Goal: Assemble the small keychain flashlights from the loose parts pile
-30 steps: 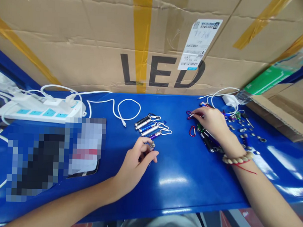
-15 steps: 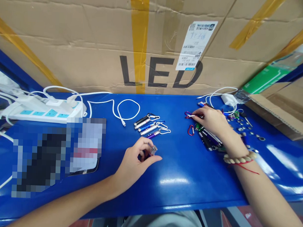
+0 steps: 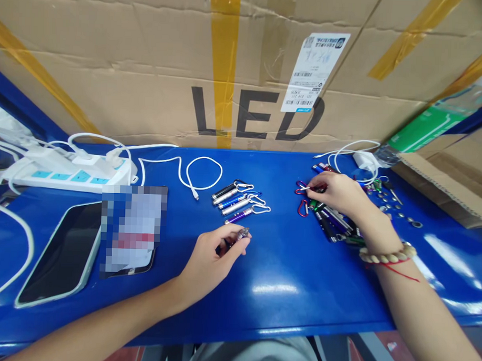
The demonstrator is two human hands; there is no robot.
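Note:
My left hand [image 3: 214, 258] is closed around a small keychain flashlight, whose metal tip [image 3: 243, 233] pokes out past the thumb; most of its body is hidden. Just beyond it, several mini flashlights [image 3: 240, 201] lie side by side in a row, black, silver, blue and purple, with carabiner clips pointing right. My right hand [image 3: 337, 192] pinches a red carabiner clip [image 3: 301, 188] at the near left of a jumbled pile of flashlights [image 3: 330, 223]. Whatever is joined to that clip is mostly covered by my fingers. Another red carabiner [image 3: 303, 208] lies just below.
A large cardboard box [image 3: 150, 67] stands along the back. On the left are a white power strip [image 3: 83, 172], cables and two phones, one a dark-screened phone [image 3: 60, 253]. Small round metal parts [image 3: 400, 215], a charger [image 3: 366, 160], a bottle [image 3: 425, 123] and an open carton [image 3: 442, 190] sit right.
My left thumb and fingers have closed in around the flashlight, with its tip turned upward. My right hand stays on the red clip, with little shift.

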